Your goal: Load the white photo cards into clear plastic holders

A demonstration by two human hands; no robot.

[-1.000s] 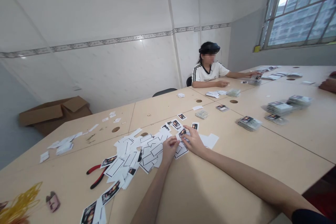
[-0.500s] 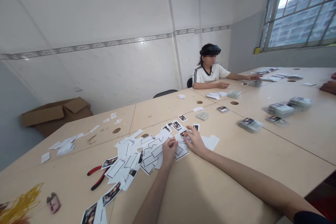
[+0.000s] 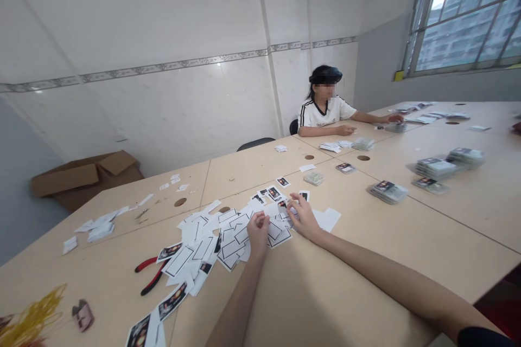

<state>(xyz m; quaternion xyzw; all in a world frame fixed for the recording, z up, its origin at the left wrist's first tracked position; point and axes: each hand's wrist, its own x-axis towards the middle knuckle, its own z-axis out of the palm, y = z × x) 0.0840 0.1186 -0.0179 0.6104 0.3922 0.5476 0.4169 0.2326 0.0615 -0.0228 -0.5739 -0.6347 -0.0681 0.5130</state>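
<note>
Loose white paper cards [image 3: 235, 236], some with black outlines and some with dark printed pictures, lie in an overlapping heap. At the heap's right side, my left hand [image 3: 259, 230] is closed, fingertips pressed together; whatever it pinches, if anything, is too small to make out. My right hand [image 3: 304, 221] hovers close beside it with fingers bent and apart, and nothing shows in its grasp. A dark picture card [image 3: 281, 206] lies just left of its fingertips. Another picture card [image 3: 274, 193] lies beyond the hands.
Red-handled pliers [image 3: 152, 276] are partly under the heap. Yellow string [image 3: 36, 314] lies front left. Stacks of clear-wrapped cards [image 3: 387, 192] stand to the right. Across the table, a person [image 3: 325, 111] in a white shirt reaches toward a stack. A cardboard box [image 3: 87, 176] sits beyond the table's left edge.
My left hand has shifted slightly left and my right hand slightly right, so the gap between them is wider. The heap looks nearly unchanged.
</note>
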